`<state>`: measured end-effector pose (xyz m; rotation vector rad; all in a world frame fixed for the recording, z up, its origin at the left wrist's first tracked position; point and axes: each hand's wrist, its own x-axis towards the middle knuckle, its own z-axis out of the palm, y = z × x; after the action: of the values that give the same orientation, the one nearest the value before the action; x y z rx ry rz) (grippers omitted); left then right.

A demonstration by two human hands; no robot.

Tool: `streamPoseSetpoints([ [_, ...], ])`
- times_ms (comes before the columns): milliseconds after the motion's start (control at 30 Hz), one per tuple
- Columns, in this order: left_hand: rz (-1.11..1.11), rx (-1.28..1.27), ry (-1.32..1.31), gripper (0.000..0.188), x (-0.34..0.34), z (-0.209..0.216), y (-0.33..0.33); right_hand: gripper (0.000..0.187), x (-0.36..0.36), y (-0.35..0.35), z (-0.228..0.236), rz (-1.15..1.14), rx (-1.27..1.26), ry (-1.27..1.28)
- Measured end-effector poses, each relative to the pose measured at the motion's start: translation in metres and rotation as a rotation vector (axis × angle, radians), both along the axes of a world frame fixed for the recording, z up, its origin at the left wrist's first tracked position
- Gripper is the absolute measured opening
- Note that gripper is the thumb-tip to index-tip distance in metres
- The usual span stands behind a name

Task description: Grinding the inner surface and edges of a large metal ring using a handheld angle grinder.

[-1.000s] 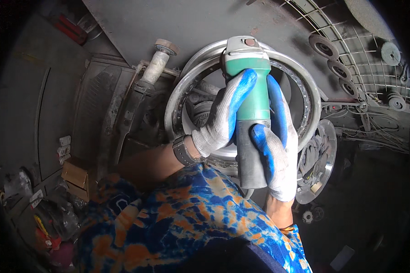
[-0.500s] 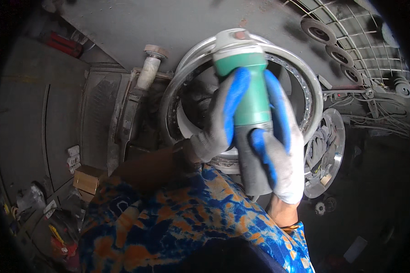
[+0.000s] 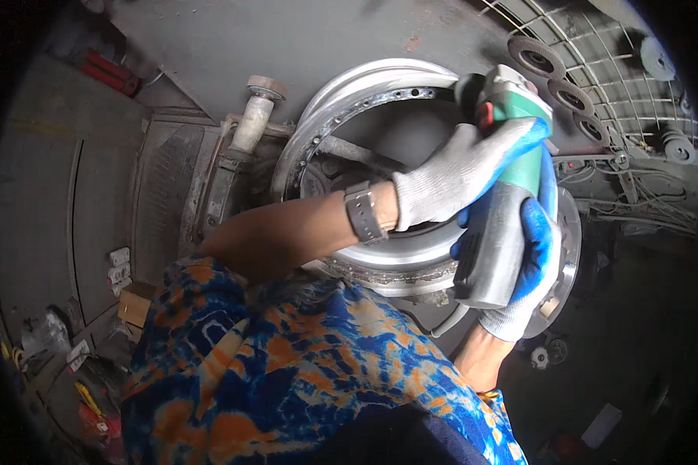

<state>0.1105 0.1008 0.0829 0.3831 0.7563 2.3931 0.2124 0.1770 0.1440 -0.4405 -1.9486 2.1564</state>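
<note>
A green and grey angle grinder [image 3: 504,194] is gripped by both gloved hands over a silver metal wheel rim [image 3: 364,101]. My left hand [image 3: 457,170], in a white and blue glove, wraps the green front part near the grinder's head. My right hand [image 3: 523,263] holds the grey rear body from below. The grinder's head sits at the rim's upper right edge. A watch is on my left wrist.
A second shiny rim part [image 3: 570,256] lies right of the grinder. Several grinding discs [image 3: 570,97] hang on a wire rack at the upper right. A grey post [image 3: 252,116] stands left of the rim. Small boxes and tools [image 3: 128,302] lie at the lower left.
Both hands have swung the grinder to the right, from the rim's top middle to its upper right edge. The camera view has shifted a little.
</note>
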Motion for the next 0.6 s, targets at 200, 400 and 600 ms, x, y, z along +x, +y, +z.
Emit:
streamPoseSetpoints([
  [200, 0.397, 0.089, -0.077, 0.052, 0.047, -0.056, -0.054, 0.083, -0.007, -0.021, -0.014, 0.41, 0.346, 0.017],
  [400, 0.868, -0.287, 0.196, 0.061, 0.105, -0.124, -0.088, 0.085, -0.006, -0.041, -0.025, 0.785, 0.569, 0.004],
  [600, 0.655, -0.178, 0.182, 0.06, 0.077, -0.096, -0.07, 0.086, -0.009, -0.034, -0.011, 0.607, 0.394, -0.059],
])
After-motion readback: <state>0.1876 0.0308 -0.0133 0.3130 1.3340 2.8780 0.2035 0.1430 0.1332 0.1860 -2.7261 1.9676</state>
